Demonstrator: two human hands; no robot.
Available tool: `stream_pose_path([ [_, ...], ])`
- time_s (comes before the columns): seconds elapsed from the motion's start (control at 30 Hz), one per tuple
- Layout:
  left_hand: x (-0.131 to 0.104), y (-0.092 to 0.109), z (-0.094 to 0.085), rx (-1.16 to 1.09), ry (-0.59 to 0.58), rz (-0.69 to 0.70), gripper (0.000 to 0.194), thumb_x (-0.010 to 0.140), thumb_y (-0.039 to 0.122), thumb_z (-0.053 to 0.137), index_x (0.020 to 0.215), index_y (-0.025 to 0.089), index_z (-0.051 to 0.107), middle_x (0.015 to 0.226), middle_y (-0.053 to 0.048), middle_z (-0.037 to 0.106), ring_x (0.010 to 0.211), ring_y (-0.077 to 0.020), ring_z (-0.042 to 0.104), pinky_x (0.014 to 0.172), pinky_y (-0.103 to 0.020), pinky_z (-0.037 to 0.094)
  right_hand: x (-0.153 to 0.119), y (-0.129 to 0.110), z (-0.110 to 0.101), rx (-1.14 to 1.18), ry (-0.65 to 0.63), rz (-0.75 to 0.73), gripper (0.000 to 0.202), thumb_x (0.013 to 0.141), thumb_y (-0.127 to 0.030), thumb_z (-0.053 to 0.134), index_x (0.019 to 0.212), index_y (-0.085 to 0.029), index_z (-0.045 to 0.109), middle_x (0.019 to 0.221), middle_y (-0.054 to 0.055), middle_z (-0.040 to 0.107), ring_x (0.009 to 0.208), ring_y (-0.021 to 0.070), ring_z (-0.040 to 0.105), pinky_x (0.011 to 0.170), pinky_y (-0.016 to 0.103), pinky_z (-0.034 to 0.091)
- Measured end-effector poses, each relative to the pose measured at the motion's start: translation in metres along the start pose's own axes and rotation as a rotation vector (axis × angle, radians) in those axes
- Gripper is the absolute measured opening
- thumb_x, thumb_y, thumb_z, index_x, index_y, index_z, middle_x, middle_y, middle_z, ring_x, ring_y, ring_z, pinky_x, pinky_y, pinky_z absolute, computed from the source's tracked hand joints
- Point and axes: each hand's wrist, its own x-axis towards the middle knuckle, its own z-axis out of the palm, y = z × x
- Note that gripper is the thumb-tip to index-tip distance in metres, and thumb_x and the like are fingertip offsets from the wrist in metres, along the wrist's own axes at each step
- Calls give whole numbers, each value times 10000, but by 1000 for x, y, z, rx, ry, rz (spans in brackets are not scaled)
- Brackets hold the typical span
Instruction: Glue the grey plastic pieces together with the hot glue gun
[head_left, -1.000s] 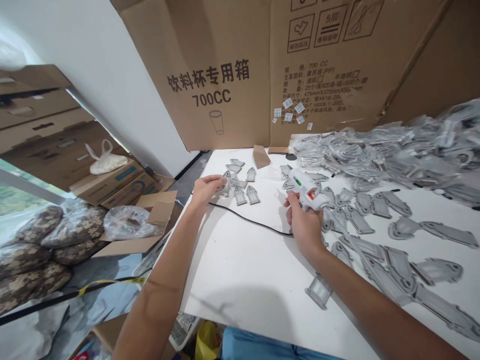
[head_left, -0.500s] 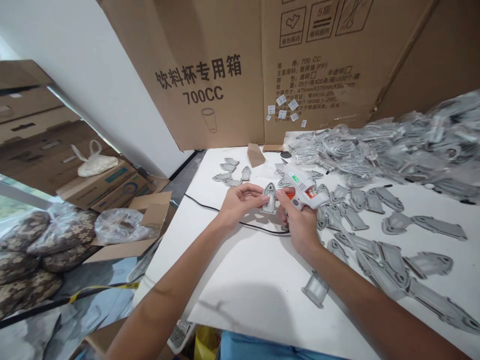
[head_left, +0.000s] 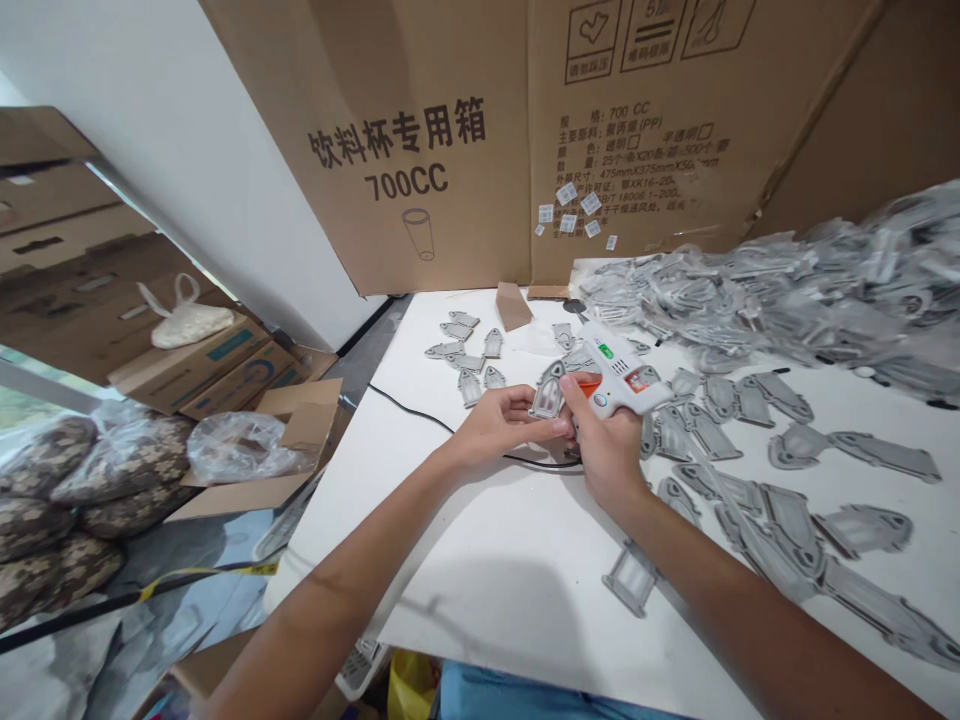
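Observation:
My left hand (head_left: 495, 428) is closed around a small grey arch-shaped piece (head_left: 548, 398) with a pointed top, held tilted above the white table (head_left: 480, 560). In my right hand (head_left: 611, 455) is a white hot glue gun (head_left: 622, 372) with an orange trigger and a small green display. The two hands are close together, and the piece sits just left of the glue gun's grip. A black cord (head_left: 409, 408) runs across the table beneath the hands. Several similar grey pieces (head_left: 469, 360) lie beyond my left hand.
More flat grey parts (head_left: 780, 510) are scattered on the right, with a heap of plastic-wrapped ones (head_left: 750, 290) behind. A large cardboard box (head_left: 480, 240) stands along the table's back. Left of the table are an open carton (head_left: 307, 430) and camouflage-patterned bundles (head_left: 127, 470).
The grey piece has tilted and shifted slightly right in my left hand, whose thumb now reaches under it toward my right hand. The glue gun has turned a little.

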Motion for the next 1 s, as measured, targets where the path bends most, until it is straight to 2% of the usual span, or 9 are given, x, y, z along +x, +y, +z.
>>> stream_pose_path([
  [0.13,0,-3,6,24,30,-1,459,729,504,919,938,137,739,897,-111,790,742,-177,725,714,-287,561,0,0,1,-31,29,24,436,759,-581,848,751,-216,610,517,-44,538,425,134,465,367,261,417],
  [0.23,0,-2,7,8,43,25,437,730,500,918,886,131,744,896,-111,787,691,-144,683,692,-271,549,0,-1,1,-9,22,-4,418,757,-565,856,784,-214,631,499,-54,526,416,131,460,363,254,409],
  [0.37,0,-1,8,-3,69,49,419,754,492,903,888,127,746,855,-107,775,712,-150,682,709,-276,555,1,-1,1,2,-4,-29,419,777,-562,850,826,-202,642,490,-61,519,412,119,451,364,232,373],
  [0.5,0,-1,7,-14,56,65,408,778,489,888,920,130,753,820,-82,754,720,-147,680,708,-266,552,4,-1,0,24,-16,-37,449,795,-581,841,932,-195,656,496,-79,509,433,114,445,400,229,389],
  [0.83,4,-3,3,-52,-1,65,494,823,525,848,1086,115,763,1019,-151,787,867,-189,726,838,-312,572,7,0,-1,73,-19,-108,383,830,-520,821,965,-214,635,523,-89,505,445,112,444,423,233,383],
  [1.0,7,-9,1,-78,24,95,514,817,485,862,1151,120,726,998,-144,784,855,-197,732,841,-343,579,8,-1,-1,96,-1,-110,407,825,-521,830,995,-205,638,525,-94,513,445,107,457,429,224,395],
])
